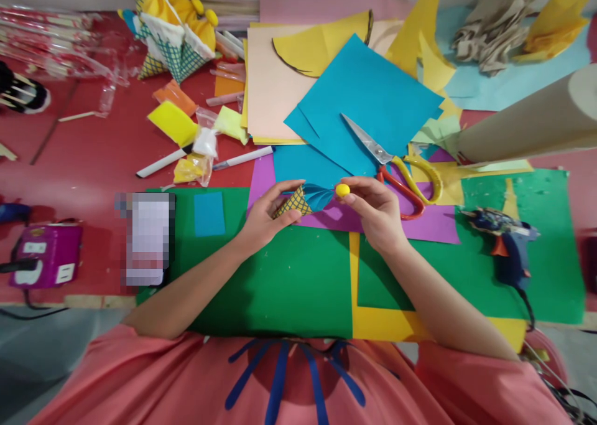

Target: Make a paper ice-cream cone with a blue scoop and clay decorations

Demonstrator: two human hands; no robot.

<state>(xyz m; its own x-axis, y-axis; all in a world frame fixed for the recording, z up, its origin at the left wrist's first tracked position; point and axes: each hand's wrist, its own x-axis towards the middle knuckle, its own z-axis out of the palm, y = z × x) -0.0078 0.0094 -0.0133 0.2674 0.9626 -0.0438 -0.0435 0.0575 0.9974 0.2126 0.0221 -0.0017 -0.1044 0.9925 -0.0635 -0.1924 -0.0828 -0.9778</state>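
My left hand (273,216) is closed around a small paper cone (295,204), yellow with a dark grid pattern. Folded blue paper (318,197) fans out of the cone's wide end, toward the right. Between the thumb and fingers of my right hand (375,208) is a small yellow ball (342,190), close to the blue paper's tip. Whether the ball touches the paper I cannot tell. Both hands are above green and purple sheets (429,223). Scissors (382,154) with red and yellow handles lie just beyond my right hand, blades partly apart.
A glue gun (510,244) lies at the right, its cord running off the front edge. A phone (149,238) and a purple power block (46,255) are at the left. Blue sheets (364,101), markers (245,157) and a paper roll (527,117) lie beyond my hands.
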